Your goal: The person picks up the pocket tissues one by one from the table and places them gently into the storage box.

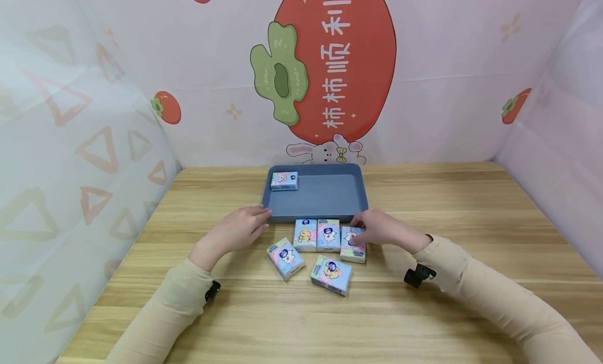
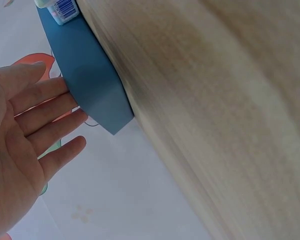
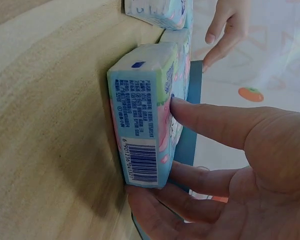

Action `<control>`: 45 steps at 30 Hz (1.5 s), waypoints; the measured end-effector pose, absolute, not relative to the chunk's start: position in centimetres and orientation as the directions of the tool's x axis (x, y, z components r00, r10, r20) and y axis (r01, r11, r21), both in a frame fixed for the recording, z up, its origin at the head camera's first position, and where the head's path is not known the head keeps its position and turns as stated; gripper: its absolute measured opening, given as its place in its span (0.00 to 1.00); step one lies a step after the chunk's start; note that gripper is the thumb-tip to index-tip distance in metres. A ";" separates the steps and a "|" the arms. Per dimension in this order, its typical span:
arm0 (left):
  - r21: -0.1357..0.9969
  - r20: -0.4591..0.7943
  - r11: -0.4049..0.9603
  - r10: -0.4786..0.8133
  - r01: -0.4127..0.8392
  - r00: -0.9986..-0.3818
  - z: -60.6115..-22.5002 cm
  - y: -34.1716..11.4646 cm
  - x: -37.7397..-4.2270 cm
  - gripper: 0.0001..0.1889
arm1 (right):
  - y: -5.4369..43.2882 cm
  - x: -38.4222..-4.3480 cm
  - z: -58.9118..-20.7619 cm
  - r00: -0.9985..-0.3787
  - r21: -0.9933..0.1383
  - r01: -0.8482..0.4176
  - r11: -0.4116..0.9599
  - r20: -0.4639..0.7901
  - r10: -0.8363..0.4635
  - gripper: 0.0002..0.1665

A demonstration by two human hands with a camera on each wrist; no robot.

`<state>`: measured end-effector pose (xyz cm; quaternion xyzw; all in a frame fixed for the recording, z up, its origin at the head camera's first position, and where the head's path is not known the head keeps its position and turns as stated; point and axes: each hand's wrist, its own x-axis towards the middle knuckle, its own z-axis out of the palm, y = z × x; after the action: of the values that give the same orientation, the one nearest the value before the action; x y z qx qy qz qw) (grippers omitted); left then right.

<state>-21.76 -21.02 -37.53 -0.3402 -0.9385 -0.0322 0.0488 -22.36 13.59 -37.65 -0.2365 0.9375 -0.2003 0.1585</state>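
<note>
A small blue-and-pink pocket tissue pack [image 1: 353, 253] lies on the table at the front right corner of the blue-grey tray [image 1: 320, 195]. My right hand [image 1: 383, 229] pinches it; in the right wrist view the thumb rests on its printed face and the fingers curl along its side, beside the barcode [image 3: 142, 162]. Fingertips of my left hand [image 1: 237, 229] touch the tray's front left corner, its fingers fairly straight and holding nothing. One tissue pack [image 1: 285, 181] sits inside the tray's back left corner.
Two tissue packs [image 1: 328, 235] lie side by side against the tray's front edge. Nearer to me are a tilted pack [image 1: 286, 258] on the left and another pack [image 1: 331, 275] on the right. A printed cloth wall [image 1: 438, 118] stands behind the wooden table [image 1: 292, 327].
</note>
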 end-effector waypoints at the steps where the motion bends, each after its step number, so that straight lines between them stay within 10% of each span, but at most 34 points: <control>1: 0.026 0.116 0.766 0.636 0.643 -0.763 -37.5 -21.0 -21.8 0.18 | 13.6 -22.4 -37.7 -0.839 -0.449 -0.374 0.811 -0.209 -0.503 0.26; 45: 0.030 0.127 0.764 0.637 0.645 -0.760 -37.7 -21.1 -21.9 0.18 | 12.3 -21.2 -37.8 -0.835 -0.317 -0.364 0.876 -0.306 -0.457 0.28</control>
<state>-21.85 -21.07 -37.69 -0.3419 -0.9375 -0.0360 0.0546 -21.21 12.34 -37.83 -0.2160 0.9499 -0.1239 0.1890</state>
